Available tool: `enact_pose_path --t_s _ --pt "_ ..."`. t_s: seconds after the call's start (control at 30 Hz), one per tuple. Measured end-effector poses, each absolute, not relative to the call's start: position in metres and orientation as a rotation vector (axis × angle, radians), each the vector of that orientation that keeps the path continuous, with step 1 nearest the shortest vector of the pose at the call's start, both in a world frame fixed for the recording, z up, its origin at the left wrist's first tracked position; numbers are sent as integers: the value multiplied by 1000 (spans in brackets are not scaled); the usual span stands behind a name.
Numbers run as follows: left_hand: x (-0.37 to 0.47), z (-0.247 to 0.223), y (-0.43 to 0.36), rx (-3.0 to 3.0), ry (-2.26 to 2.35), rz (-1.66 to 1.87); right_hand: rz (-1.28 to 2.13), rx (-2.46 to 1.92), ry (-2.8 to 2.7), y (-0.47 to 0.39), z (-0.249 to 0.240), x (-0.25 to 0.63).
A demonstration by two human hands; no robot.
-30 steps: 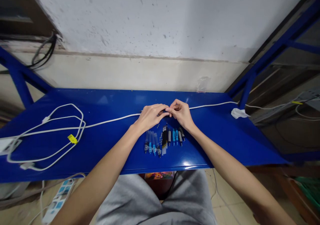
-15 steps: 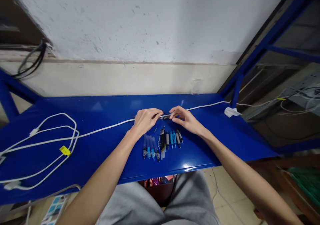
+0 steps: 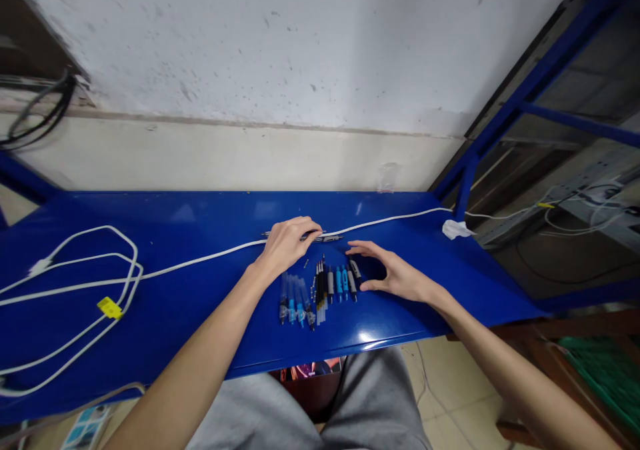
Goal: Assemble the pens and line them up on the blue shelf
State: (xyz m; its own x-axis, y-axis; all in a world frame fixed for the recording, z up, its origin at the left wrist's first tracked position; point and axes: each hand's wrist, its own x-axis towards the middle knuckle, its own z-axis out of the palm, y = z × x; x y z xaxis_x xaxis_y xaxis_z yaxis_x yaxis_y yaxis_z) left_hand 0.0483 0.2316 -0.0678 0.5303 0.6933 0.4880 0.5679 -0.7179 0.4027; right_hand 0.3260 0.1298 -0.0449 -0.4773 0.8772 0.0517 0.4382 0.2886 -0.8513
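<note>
My left hand [image 3: 289, 245] rests over the white cable [image 3: 215, 255] with thumb and fingertips pinched together. What they hold, if anything, is too small to make out. Beside its fingertips, a dark pen-like piece [image 3: 333, 239] lies along the cable. My right hand [image 3: 400, 275] is open, thumb and fingers spread around the right end of a row of grey and blue grip sections [image 3: 345, 283]. The nearest is a black-and-grey grip section [image 3: 355, 269]. Left of that row are dark refills [image 3: 321, 280], tiny springs [image 3: 313, 289] and clear pen barrels [image 3: 300, 297] with blue or black ends.
The blue tabletop [image 3: 200, 330] meets a pale wall at the back. Looped white cable with a yellow tag [image 3: 110, 307] lies at left. A crumpled white tissue [image 3: 457, 229] sits at far right, near the blue frame post [image 3: 465, 187]. A clear plastic bag [image 3: 387, 177] is against the wall.
My right hand has moved away from the cable, toward me and to the right, and its fingers have spread. My left hand keeps its place on the cable. The view has shifted slightly right.
</note>
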Motion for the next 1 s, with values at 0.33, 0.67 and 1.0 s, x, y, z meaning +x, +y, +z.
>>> enact_pose_path --t_s 0.33,0.67,1.0 --pt "52 -69 228 2465 1026 1228 1169 -958 -969 212 -41 268" --pt "53 -69 229 2457 1013 1319 1259 -946 -880 218 -69 256" --pt "54 -70 230 2409 987 1345 1298 -909 -873 217 -74 257"
